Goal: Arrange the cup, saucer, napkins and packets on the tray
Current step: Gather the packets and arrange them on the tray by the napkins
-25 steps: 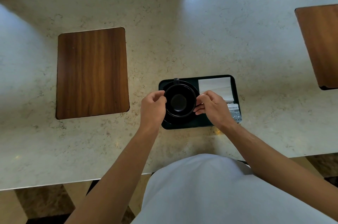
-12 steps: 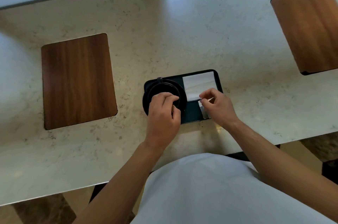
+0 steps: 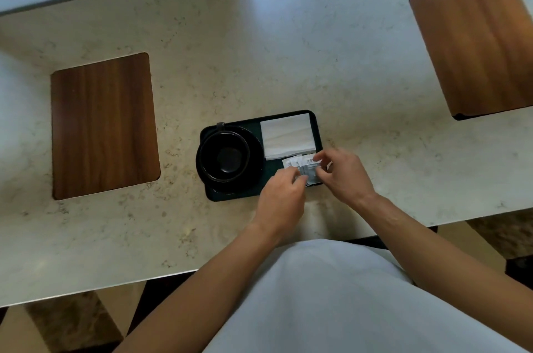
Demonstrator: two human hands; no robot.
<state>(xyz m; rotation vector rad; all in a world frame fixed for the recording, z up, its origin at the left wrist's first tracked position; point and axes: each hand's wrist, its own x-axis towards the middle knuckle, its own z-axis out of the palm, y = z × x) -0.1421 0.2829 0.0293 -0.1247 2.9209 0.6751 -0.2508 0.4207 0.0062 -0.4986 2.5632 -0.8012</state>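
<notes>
The dark tray (image 3: 230, 196) lies near the counter's (image 3: 259, 49) front edge, about midway along it, with bare stone on all sides. A wooden panel (image 3: 103, 124) is set in the counter well to its left, another (image 3: 476, 46) toward the far right corner. On the tray's left half the black cup (image 3: 223, 157) stands on its saucer (image 3: 253, 150), handle toward the far edge; white napkins (image 3: 287, 136) fill the far right corner, and the packets (image 3: 300, 165) lie in the near right corner. Both forearms reach in over the front edge. The left hand (image 3: 284, 196) and right hand (image 3: 343, 173) meet over the packets — fingers curled, pinching them from either side. The print on the packets is too small to read.
</notes>
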